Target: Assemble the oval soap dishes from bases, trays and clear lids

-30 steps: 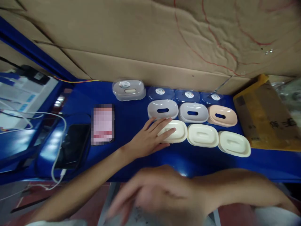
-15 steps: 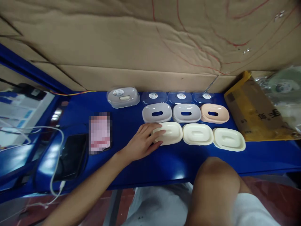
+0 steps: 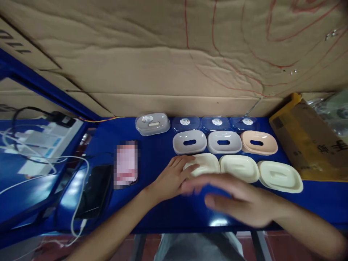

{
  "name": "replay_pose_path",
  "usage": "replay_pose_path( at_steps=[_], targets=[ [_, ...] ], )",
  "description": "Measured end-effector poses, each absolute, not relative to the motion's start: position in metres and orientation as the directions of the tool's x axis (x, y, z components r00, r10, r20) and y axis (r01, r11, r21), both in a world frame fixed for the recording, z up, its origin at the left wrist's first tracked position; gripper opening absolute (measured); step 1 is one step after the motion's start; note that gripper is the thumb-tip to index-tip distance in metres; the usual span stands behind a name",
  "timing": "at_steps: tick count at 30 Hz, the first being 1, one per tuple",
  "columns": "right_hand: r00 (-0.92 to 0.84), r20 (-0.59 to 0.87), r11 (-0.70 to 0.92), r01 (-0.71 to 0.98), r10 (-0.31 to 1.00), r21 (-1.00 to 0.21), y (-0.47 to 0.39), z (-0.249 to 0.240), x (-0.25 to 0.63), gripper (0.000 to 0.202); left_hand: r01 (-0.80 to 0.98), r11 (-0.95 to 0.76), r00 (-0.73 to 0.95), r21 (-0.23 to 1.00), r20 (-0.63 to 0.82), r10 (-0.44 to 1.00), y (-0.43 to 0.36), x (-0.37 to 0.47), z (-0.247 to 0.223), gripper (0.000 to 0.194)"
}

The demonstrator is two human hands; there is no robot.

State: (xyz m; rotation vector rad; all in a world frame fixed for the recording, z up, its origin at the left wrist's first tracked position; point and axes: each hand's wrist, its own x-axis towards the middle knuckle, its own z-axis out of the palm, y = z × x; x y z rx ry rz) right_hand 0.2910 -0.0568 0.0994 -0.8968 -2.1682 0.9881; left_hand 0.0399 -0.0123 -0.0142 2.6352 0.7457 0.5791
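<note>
My left hand [image 3: 174, 177] rests its fingers on the left edge of a cream soap-dish base [image 3: 205, 163], the leftmost of three cream bases in the front row on the blue table [image 3: 163, 217]. My right hand [image 3: 233, 197], blurred with fingers spread, hovers low over the table just in front of the cream bases and holds nothing. Behind them lie two grey slotted trays [image 3: 189, 142] and a peach one [image 3: 259, 143]. Three clear lids [image 3: 216, 122] line the back. An assembled grey soap box [image 3: 152, 124] stands at the back left.
A pink phone [image 3: 126, 164] and a dark phone [image 3: 94, 190] with a white cable lie at the left. A yellow-brown cardboard box [image 3: 312, 141] stands at the right. Cardboard [image 3: 174, 65] walls the back. A power strip with cables [image 3: 40, 139] sits far left.
My right hand rose from below the table edge and swept forward-left above the table. My left hand stayed on the leftmost cream base. The camera tilted slightly.
</note>
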Motion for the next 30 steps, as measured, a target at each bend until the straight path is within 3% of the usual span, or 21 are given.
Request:
replay_pose_path(
  at_steps=[2,7,10,15,22,26,30],
  targets=[
    [-0.57,0.245,0.532,0.414,0.784,-0.739,-0.033,0.08,0.296,0.037,0.422,-0.803,0.783,0.421,0.277,0.557,-0.014,0.041,-0.014,0.059],
    [-0.625,0.135,0.623,0.683,0.769,-0.381,0.02,0.035,0.307,0.058,0.484,-0.784,0.768,0.389,0.241,0.593,-0.018,0.037,-0.012,0.066],
    [-0.615,0.083,0.606,0.73,0.784,-0.317,0.038,0.024,0.3,0.07,0.488,-0.783,0.785,0.386,0.199,0.587,-0.018,0.033,-0.011,0.063],
    [-0.648,0.077,0.637,0.709,0.758,-0.304,0.051,0.019,0.291,0.076,0.487,-0.792,0.805,0.368,0.163,0.57,-0.017,0.028,-0.015,0.067],
    [-0.603,0.054,0.565,0.708,0.796,-0.425,0.056,0.036,0.305,0.076,0.573,-0.685,0.72,0.451,0.123,0.683,-0.023,0.021,-0.013,0.073],
    [-0.576,0.022,0.525,0.728,0.817,-0.442,0.047,0.061,0.323,0.07,0.668,-0.586,0.594,0.459,0.146,0.791,-0.018,0.016,-0.013,0.09],
    [-0.629,-0.074,0.54,0.716,0.774,-0.443,0.034,0.074,0.327,0.069,0.697,-0.505,0.514,0.51,0.136,0.847,-0.011,0.013,-0.017,0.12]
  ],
)
